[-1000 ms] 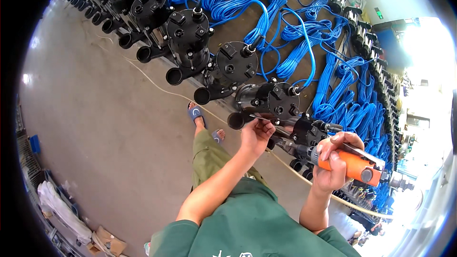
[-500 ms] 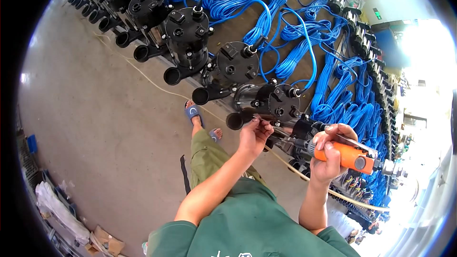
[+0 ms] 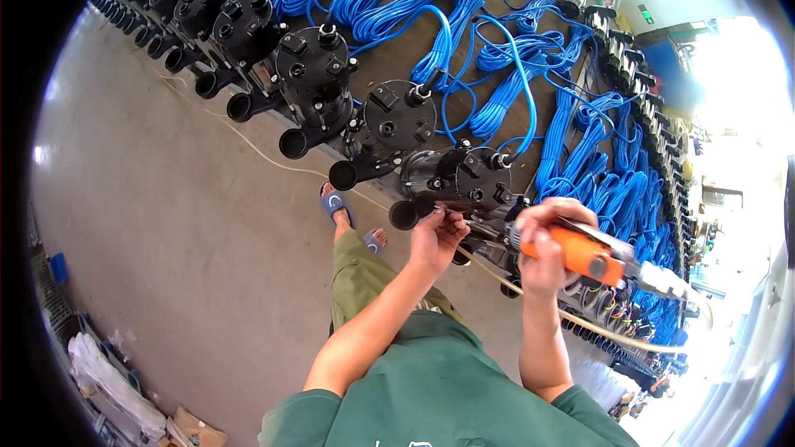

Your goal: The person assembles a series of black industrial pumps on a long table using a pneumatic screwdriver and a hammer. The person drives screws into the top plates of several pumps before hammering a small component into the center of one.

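Since the earlier frame, the right hand (image 3: 546, 240) has swung inward with the orange power tool (image 3: 580, 254), closer to the left hand (image 3: 439, 242), which has barely shifted. From where I stand, the right fingers are wrapped round the tool's body. The left fingers are bunched narrow at the near side of a black pump (image 3: 484, 178), beside its round outlet (image 3: 404, 215); I can't tell whether they pinch something small. The tool's long axis runs crosswise, its nose aimed leftward toward those fingers, its tail off to the right. The pump sits just beyond the left hand, the nearer one. Blue cable coils (image 3: 505, 108) lie behind it.
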Motion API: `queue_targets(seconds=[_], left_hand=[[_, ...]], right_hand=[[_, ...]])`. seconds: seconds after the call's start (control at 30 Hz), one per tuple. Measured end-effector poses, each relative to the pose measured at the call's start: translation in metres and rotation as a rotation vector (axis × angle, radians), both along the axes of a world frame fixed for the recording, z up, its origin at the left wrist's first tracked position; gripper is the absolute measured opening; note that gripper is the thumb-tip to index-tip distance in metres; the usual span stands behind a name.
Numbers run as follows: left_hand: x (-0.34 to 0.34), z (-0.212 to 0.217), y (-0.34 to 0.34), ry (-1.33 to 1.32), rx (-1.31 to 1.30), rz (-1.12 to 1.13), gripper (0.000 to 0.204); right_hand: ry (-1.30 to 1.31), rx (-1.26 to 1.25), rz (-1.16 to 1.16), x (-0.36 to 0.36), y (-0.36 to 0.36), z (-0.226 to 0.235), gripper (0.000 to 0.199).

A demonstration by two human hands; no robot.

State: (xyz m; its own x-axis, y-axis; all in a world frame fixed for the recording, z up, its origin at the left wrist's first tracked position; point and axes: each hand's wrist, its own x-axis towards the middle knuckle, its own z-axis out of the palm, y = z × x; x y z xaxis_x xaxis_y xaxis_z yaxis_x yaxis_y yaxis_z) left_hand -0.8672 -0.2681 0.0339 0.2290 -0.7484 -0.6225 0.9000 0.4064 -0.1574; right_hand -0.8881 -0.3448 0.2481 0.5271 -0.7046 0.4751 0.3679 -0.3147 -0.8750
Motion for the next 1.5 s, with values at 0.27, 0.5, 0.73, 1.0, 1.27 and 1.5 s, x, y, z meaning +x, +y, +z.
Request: queue_targets(seconds=[0.27,0.5,0.73,1.0,1.27,1.5], left_hand=[[0.029,0.057,0.031,-1.151,0.653,-0.334,0.043],[0.075,0.047,0.015,-2.018,0.713,-0.178,0.132],[0.081,0.026,0.010,-1.933,0.562,-0.258,0.126],[0.108,0.024,0.011,-1.827,0.302,-0.331,0.122],[0.113,0.033,-0.005,-1.795,0.143,-0.222,0.111],[0.095,0.026,-0.007,-2.061,0.451,-0.226,0.089]], right_hand=[[0.191,-0.030,0.094,0.007,0.000,-0.005,0.029],[0.057,0.041,0.205,0.041,0.009,0.021,0.037],[0.215,0.021,0.259,0.080,-0.002,-0.002,0.028],[0.109,0.059,0.011,0.107,-0.035,0.020,0.030],[0.081,0.088,-0.004,0.096,-0.053,0.012,0.037],[-0.134,0.134,-0.150,0.024,-0.067,0.048,0.032]])
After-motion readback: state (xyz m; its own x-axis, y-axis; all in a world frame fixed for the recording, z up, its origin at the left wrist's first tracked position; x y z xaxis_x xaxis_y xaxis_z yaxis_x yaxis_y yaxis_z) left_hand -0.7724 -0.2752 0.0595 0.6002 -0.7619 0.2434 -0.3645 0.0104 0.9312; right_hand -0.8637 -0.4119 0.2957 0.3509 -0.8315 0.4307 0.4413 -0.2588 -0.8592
